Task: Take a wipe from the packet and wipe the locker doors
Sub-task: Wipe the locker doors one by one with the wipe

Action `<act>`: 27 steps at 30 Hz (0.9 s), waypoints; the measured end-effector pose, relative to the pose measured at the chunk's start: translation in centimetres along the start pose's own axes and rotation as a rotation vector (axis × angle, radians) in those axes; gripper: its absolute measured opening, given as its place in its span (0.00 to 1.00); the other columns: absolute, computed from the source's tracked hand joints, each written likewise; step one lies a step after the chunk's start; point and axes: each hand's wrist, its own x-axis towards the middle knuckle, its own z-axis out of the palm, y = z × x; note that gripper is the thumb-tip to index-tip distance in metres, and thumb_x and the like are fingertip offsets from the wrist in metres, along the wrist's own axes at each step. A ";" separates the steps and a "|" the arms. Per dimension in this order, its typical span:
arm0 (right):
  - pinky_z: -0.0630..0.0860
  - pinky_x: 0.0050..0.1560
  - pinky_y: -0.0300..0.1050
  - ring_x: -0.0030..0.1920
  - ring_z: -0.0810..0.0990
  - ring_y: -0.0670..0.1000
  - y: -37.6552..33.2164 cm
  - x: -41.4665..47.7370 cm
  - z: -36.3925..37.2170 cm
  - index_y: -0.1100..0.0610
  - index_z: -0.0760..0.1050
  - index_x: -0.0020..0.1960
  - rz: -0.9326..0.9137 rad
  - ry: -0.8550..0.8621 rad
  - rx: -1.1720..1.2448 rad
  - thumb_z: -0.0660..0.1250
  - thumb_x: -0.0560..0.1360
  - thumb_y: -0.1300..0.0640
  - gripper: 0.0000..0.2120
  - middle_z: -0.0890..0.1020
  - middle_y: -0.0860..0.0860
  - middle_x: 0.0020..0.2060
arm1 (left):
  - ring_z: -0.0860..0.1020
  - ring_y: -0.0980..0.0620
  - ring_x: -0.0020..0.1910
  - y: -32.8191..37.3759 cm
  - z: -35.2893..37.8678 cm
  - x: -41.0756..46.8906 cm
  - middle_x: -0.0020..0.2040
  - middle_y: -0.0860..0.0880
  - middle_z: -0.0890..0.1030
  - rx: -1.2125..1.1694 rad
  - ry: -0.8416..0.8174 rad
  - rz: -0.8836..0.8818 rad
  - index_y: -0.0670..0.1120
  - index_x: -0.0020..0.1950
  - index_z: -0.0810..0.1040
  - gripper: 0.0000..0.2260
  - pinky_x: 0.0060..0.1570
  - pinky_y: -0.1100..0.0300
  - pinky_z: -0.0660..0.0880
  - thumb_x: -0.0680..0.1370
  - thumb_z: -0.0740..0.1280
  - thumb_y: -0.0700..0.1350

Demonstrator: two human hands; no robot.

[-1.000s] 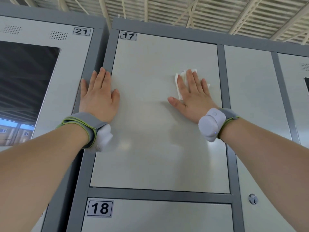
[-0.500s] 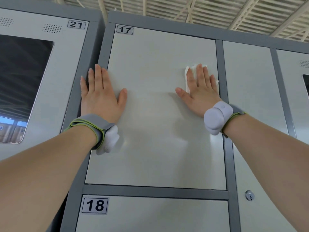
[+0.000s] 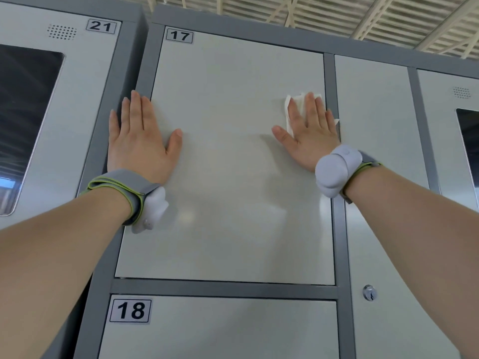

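Locker door 17 is a pale grey panel in a darker grey frame, straight ahead. My right hand lies flat with straight fingers at the door's upper right edge, pressing a white wipe against it; the wipe shows above and beside the fingers. My left hand rests flat on the door's left edge and the frame, fingers straight, holding nothing. The packet is not in view.
Door 18 is below. A taller door with a keyhole stands to the right. Locker 21 with a dark window is on the left. Both wrists carry grey bands with white units.
My right hand has slid the wipe to the right and slightly up, reaching the door's right edge. My left hand has stayed flat at the left edge.
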 end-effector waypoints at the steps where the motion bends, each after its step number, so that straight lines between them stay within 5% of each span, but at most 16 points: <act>1: 0.33 0.72 0.48 0.75 0.34 0.53 -0.1 -0.5 0.2 0.49 0.39 0.77 -0.009 -0.004 0.006 0.46 0.79 0.37 0.33 0.36 0.55 0.76 | 0.46 0.44 0.77 0.0 0.0 0.0 0.78 0.40 0.47 0.002 0.001 -0.001 0.37 0.77 0.47 0.37 0.74 0.50 0.41 0.75 0.45 0.59; 5: 0.32 0.71 0.48 0.75 0.32 0.53 -0.1 -3.0 1.0 0.48 0.38 0.77 -0.087 -0.021 0.008 0.45 0.78 0.37 0.33 0.35 0.55 0.75 | 0.46 0.44 0.77 0.1 0.0 0.0 0.78 0.40 0.47 0.015 -0.008 0.000 0.37 0.77 0.46 0.32 0.74 0.50 0.41 0.81 0.50 0.55; 9: 0.33 0.73 0.48 0.75 0.33 0.52 0.8 -4.0 0.7 0.48 0.39 0.77 -0.150 -0.049 -0.019 0.44 0.77 0.36 0.33 0.36 0.54 0.76 | 0.47 0.43 0.76 0.2 -0.1 -0.1 0.77 0.39 0.48 0.012 -0.008 -0.003 0.36 0.77 0.47 0.36 0.74 0.49 0.41 0.76 0.46 0.58; 16: 0.34 0.73 0.49 0.75 0.34 0.53 1.7 -1.2 0.1 0.50 0.39 0.77 -0.009 -0.008 -0.021 0.46 0.78 0.37 0.33 0.37 0.55 0.76 | 0.47 0.42 0.76 0.4 -0.2 0.0 0.77 0.38 0.48 0.030 -0.011 -0.012 0.36 0.76 0.47 0.33 0.74 0.48 0.41 0.79 0.48 0.56; 22: 0.31 0.72 0.50 0.75 0.32 0.54 1.0 -4.3 1.5 0.51 0.37 0.77 -0.082 -0.013 -0.043 0.46 0.77 0.35 0.35 0.35 0.56 0.75 | 0.44 0.43 0.76 0.9 -0.2 -0.2 0.77 0.40 0.46 0.041 -0.034 -0.046 0.36 0.77 0.45 0.30 0.74 0.49 0.40 0.82 0.50 0.52; 27: 0.30 0.71 0.49 0.74 0.31 0.54 1.5 -6.2 2.0 0.50 0.36 0.77 -0.178 -0.060 -0.087 0.33 0.67 0.28 0.44 0.35 0.55 0.75 | 0.44 0.44 0.77 0.9 -0.1 -1.1 0.78 0.40 0.45 0.011 -0.046 -0.048 0.37 0.77 0.45 0.30 0.74 0.50 0.39 0.82 0.50 0.52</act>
